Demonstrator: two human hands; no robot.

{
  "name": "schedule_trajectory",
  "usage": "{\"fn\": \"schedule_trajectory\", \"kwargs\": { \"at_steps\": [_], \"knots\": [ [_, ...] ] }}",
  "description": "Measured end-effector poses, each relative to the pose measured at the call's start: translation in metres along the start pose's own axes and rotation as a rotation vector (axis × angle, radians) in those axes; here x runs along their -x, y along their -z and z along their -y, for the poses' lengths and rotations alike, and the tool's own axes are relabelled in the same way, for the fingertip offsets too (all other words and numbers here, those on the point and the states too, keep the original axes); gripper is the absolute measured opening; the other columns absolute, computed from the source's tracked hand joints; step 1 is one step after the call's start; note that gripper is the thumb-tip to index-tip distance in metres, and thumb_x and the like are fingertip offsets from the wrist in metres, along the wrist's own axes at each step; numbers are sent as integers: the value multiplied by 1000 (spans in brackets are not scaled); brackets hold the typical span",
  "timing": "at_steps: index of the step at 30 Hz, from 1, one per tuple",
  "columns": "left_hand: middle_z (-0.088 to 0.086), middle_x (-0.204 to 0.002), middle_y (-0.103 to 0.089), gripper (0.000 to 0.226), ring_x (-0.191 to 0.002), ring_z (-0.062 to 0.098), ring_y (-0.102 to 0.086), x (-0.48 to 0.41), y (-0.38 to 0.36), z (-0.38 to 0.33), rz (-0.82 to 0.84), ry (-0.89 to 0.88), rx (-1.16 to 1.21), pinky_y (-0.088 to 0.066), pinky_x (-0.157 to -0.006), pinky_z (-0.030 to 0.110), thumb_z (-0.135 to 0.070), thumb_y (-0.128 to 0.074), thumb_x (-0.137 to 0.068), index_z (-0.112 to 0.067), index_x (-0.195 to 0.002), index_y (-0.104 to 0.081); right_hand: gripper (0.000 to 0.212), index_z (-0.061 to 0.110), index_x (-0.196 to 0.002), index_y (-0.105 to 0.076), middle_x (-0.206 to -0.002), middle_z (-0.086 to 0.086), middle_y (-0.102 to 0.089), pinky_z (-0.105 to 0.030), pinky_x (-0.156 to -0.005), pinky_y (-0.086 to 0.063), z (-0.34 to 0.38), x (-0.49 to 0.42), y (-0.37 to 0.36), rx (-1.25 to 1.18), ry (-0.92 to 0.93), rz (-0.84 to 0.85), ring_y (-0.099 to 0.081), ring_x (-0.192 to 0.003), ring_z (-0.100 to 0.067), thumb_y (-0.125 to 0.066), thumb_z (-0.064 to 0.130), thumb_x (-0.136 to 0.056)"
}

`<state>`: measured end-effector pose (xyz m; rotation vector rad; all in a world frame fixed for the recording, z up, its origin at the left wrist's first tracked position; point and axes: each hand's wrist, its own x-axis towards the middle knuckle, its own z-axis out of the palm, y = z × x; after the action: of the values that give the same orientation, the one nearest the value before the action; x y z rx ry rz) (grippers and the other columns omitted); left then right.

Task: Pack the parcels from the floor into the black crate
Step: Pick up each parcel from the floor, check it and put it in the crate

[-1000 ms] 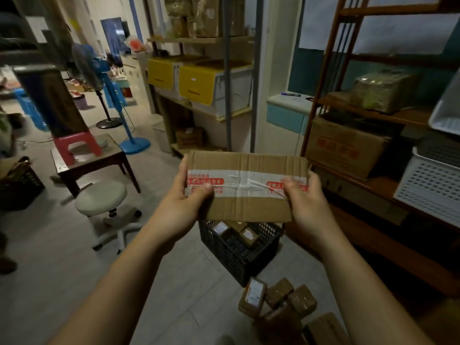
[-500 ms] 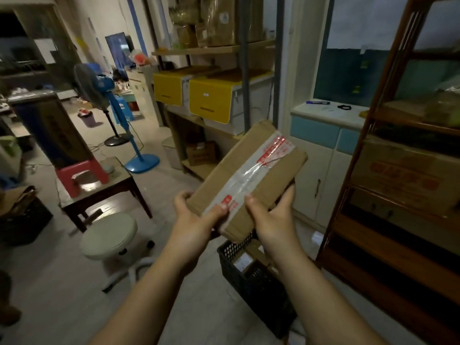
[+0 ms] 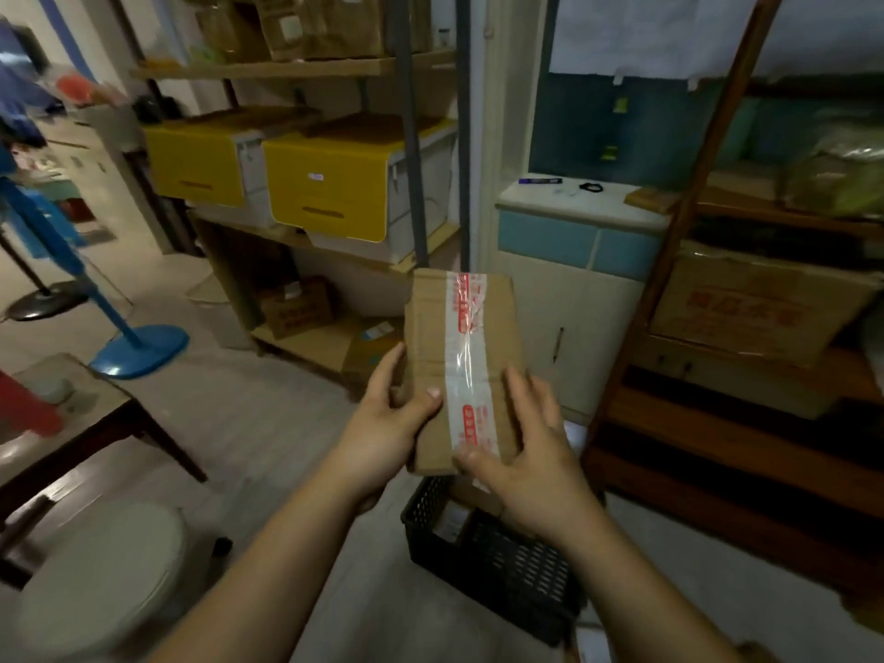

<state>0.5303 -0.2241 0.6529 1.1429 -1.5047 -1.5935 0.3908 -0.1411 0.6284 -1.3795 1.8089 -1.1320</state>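
Flat brown cardboard parcel [image 3: 500,337], red-printed clear tape [image 3: 466,356] down its face, held in air above black plastic lattice crate [image 3: 502,562] on floor [image 3: 268,423]. Left hand [image 3: 382,433] fingers [image 3: 390,363] wrap left edge; right hand [image 3: 531,466] fingers [image 3: 521,390] clasp near right corner. Likely light, stiff; tape slick: grip bare cardboard edges, 2 hands.

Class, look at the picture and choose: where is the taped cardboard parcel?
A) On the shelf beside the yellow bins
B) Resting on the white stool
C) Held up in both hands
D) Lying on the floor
C: the left hand and right hand grip the parcel in the air, with the black crate below.
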Motion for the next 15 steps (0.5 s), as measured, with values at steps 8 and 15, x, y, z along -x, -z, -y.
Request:
{"fn": "schedule_trajectory", "kwargs": {
  "at_steps": [8, 15],
  "knots": [
    [0, -128, -56, 71, -106, 17, -62, -69, -41, -1, 360, 39, -99, -51, -93, 43, -28, -58, -90, -40, -145, -14, 102, 46, -148, -3, -148, 24, 21, -37, -118, -24, -29, -14, 22, 346, -92, -150, -5, -145, -15, -74, 48, -74],
    [-7, -117, -56, 85, -99, 8, -61, -129, -106, 3, 577, 57, -202, -52, -88, 33, -27, -63, -87, -42, -146, -3, 110, 36, -149, 12, -153, 7, 25, -46, -118, -12, -61, -42, 54, 599, -313, -229, 15, -144, -25, -56, 75, -70]
  ]
}}
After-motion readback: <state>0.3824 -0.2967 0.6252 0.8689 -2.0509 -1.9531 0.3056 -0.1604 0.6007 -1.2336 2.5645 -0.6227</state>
